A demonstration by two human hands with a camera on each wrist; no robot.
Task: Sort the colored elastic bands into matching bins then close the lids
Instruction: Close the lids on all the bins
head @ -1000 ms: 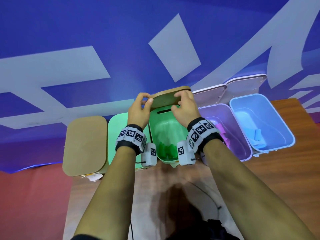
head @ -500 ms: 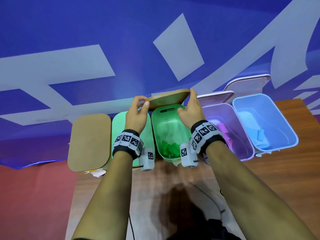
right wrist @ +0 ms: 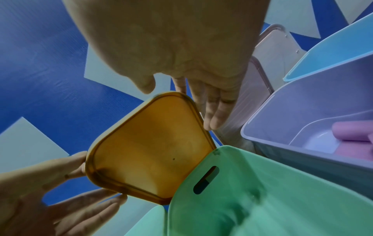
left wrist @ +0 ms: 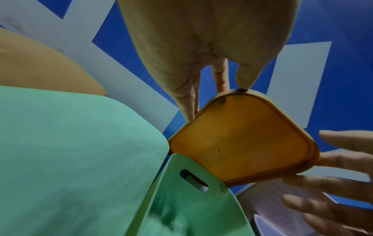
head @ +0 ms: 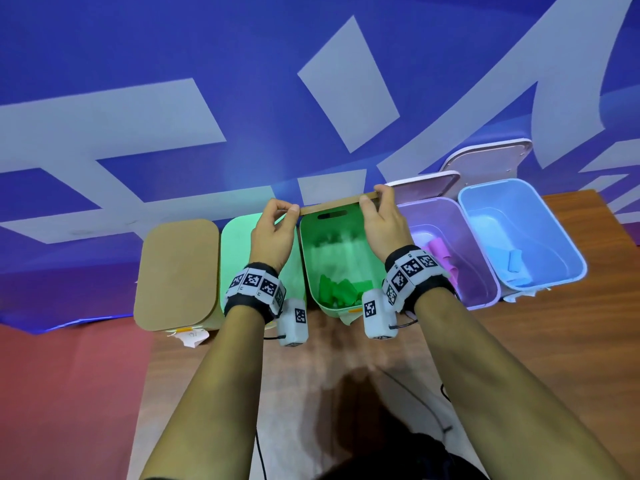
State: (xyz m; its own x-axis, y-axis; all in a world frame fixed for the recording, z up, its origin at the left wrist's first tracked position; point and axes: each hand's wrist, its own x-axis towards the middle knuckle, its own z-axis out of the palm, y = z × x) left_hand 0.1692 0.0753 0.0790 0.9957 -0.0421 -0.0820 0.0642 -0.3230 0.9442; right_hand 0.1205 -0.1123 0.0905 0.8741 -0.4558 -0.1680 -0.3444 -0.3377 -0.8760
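The open green bin stands mid-row with several green bands on its floor. Its tan lid is raised over the far rim and is seen edge-on in the head view. The wrist views show the lid's orange underside above the bin's slotted end wall. My left hand pinches the lid's left end. At the right end, my right hand holds it between thumb and fingers.
A tan-lidded bin and a green-lidded bin stand shut at the left. At the right are an open purple bin holding a pink band and an open blue bin holding a blue band. A blue banner hangs close behind.
The tan lid has swung up and back from lying tilted over the green bin's far part to standing edge-on at the far rim. Both hands rose with it.
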